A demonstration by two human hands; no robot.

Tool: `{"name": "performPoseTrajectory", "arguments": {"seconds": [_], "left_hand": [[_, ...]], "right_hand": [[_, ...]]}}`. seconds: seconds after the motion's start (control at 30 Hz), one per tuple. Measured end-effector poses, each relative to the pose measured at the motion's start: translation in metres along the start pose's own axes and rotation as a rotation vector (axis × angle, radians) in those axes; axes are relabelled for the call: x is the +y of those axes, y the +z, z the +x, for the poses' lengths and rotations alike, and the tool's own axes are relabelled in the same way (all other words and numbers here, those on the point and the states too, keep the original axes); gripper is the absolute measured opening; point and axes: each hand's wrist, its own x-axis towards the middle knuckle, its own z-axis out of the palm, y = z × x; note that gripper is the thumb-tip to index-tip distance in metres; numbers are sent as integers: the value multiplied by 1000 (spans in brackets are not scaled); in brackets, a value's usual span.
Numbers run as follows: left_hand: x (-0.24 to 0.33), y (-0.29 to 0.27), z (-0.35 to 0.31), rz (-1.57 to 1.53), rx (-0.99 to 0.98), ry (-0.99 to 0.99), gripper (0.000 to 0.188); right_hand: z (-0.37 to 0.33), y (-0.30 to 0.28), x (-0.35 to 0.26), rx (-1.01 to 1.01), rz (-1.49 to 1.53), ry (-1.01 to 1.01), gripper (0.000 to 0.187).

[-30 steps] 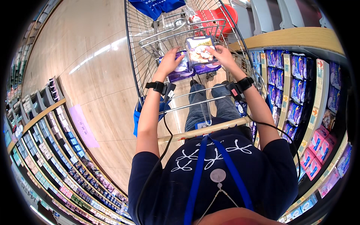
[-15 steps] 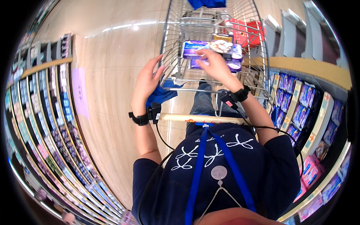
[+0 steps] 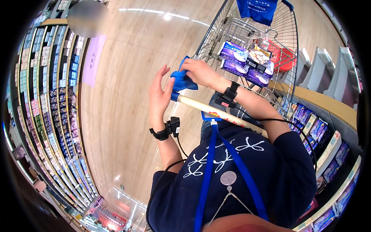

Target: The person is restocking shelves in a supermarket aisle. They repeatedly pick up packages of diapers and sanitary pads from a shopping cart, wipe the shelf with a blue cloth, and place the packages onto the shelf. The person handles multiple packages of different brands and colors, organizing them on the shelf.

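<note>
My right hand reaches across to the left end of the shopping cart's handle, fingers closed on a piece of blue fabric that hangs there in folds. My left hand is just left of the fabric, fingers stretched up and thumb apart, gripping nothing. Whether its thumb touches the fabric I cannot tell. In the wire shopping cart lie several purple plastic packs and a dark box with a food picture on top.
A blue bag hangs at the cart's far end, and a red item shows through its right side. Shelves of small packages line the left. On the right, shelves hold purple packs. A blurred round patch covers the upper left.
My right hand has moved from above the packs to the blue fabric and closed on it. The cart appears farther right and turned in view.
</note>
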Motion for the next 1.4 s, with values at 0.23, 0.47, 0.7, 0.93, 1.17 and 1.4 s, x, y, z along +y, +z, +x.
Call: {"name": "performPoseTrajectory", "arguments": {"seconds": [0.23, 0.47, 0.7, 0.93, 1.17, 1.4], "left_hand": [[45, 38, 19, -101, -234, 258, 109], [137, 104, 28, -189, -628, 345, 98], [256, 204, -7, -201, -855, 890, 106], [374, 344, -89, -399, -1081, 926, 72], [491, 455, -164, -302, -904, 1063, 68], [527, 528, -196, 139, -682, 1466, 70]], "right_hand": [[-48, -98, -30, 69, 461, 329, 18], [-147, -191, -88, 498, 735, 109, 23], [-293, -251, -122, 1211, 804, -64, 30], [-465, -270, -156, 1642, 366, -112, 57], [-551, -266, -168, 1705, -301, 313, 50], [-597, -268, -169, 1668, -554, 539, 38]]}}
